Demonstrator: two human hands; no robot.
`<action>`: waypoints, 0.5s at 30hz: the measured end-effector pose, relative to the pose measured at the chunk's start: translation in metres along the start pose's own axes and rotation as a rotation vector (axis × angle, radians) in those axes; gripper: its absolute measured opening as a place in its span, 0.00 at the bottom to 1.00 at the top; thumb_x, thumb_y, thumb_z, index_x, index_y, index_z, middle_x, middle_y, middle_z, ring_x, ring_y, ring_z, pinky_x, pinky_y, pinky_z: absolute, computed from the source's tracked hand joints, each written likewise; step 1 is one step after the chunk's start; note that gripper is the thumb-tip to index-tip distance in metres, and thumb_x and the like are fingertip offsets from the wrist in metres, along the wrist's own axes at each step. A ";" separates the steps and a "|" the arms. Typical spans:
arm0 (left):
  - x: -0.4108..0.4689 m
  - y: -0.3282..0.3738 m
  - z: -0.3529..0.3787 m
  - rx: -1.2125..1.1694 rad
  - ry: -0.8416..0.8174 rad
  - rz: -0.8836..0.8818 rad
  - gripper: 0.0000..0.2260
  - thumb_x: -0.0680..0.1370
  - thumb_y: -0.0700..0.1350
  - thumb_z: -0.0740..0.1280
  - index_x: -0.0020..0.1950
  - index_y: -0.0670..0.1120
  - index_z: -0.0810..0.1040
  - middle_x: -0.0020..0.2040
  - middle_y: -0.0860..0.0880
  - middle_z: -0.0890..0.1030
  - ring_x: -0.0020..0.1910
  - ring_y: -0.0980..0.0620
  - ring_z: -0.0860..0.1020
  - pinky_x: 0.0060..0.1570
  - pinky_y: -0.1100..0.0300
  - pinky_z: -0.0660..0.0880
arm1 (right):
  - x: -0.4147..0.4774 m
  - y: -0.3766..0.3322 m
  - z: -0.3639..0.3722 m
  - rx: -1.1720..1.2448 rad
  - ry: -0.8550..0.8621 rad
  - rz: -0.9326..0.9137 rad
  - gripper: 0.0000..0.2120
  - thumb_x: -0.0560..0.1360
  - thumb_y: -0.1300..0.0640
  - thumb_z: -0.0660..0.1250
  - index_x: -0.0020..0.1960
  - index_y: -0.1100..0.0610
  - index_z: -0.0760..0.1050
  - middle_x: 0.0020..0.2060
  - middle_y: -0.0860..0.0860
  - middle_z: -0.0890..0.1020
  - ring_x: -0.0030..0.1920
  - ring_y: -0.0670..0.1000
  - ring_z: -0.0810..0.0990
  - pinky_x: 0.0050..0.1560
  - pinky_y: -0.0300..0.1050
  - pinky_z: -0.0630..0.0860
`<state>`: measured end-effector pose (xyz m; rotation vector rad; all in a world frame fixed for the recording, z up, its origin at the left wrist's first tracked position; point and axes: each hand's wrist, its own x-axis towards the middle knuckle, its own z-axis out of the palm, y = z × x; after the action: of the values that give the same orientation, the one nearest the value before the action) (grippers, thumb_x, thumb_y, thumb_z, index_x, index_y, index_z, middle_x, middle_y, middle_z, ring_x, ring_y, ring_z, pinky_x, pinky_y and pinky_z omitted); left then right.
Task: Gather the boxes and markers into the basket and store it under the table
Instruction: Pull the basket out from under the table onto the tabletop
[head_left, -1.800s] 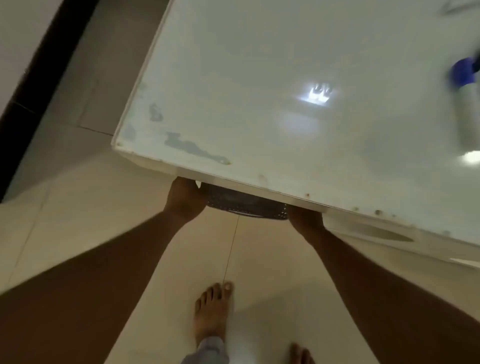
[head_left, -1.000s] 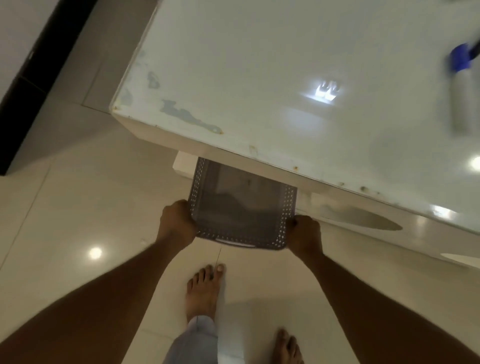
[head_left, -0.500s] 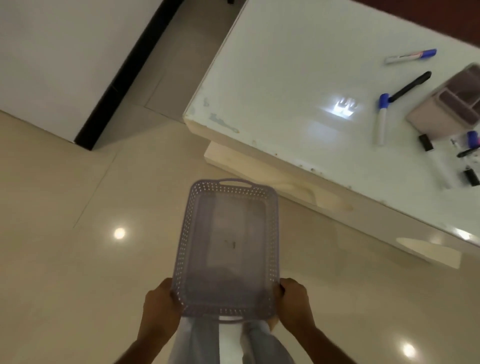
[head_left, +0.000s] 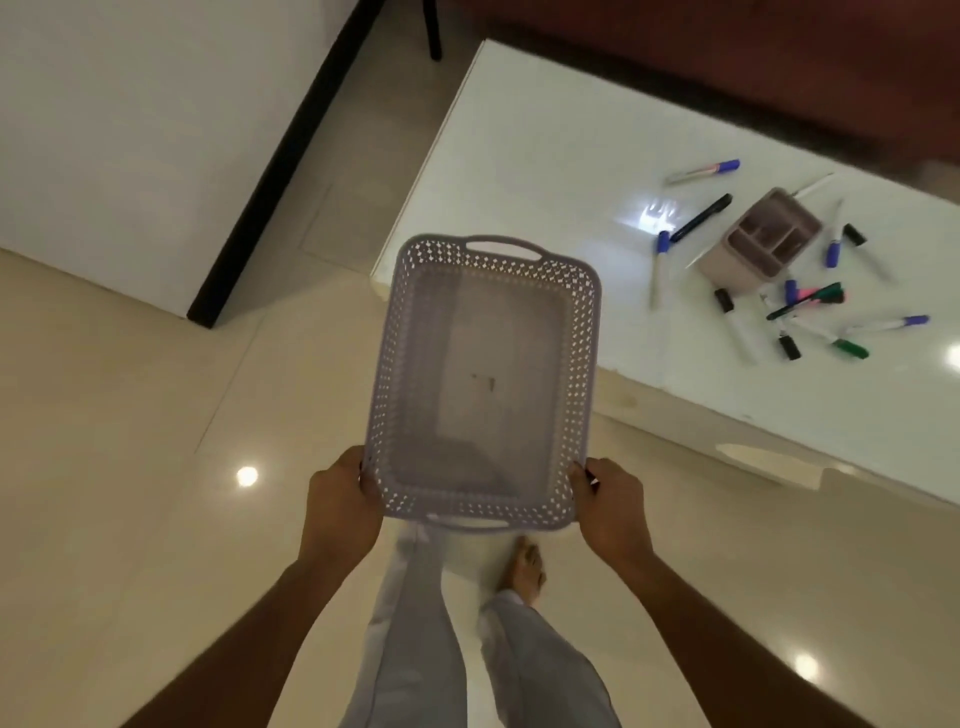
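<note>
We've pulled the basket out from under the table and stood up; it's now held in the air, empty. Left hand and right hand clamp its near corners. Markers and box lie on the table, ungathered. Loading comes next.

Basket held off floor, overlapping tabletop near-left corner; markers w/ box nr right edge.
</note>
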<state>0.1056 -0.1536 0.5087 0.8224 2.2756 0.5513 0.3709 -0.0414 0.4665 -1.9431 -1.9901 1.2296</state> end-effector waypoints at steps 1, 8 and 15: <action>0.019 0.012 0.000 0.013 0.007 0.031 0.08 0.78 0.36 0.60 0.48 0.41 0.79 0.34 0.49 0.81 0.27 0.52 0.76 0.24 0.64 0.67 | 0.018 -0.007 -0.009 -0.009 0.021 -0.015 0.14 0.80 0.58 0.62 0.42 0.64 0.79 0.36 0.56 0.80 0.37 0.56 0.78 0.37 0.47 0.69; 0.199 0.123 0.015 0.204 0.017 0.268 0.09 0.72 0.33 0.61 0.34 0.43 0.68 0.33 0.43 0.74 0.33 0.42 0.70 0.32 0.57 0.60 | 0.181 -0.053 -0.052 -0.012 0.205 0.031 0.17 0.79 0.58 0.62 0.34 0.64 0.72 0.31 0.57 0.76 0.33 0.56 0.73 0.35 0.45 0.59; 0.351 0.187 0.047 0.203 -0.033 0.337 0.05 0.68 0.38 0.60 0.35 0.37 0.73 0.38 0.36 0.81 0.37 0.35 0.79 0.33 0.53 0.72 | 0.317 -0.077 -0.063 0.124 0.213 0.150 0.17 0.79 0.59 0.60 0.33 0.62 0.71 0.30 0.56 0.78 0.33 0.60 0.84 0.40 0.57 0.83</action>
<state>0.0058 0.2264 0.4310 1.3207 2.1987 0.4537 0.2898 0.2763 0.4116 -2.0939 -1.6545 1.0937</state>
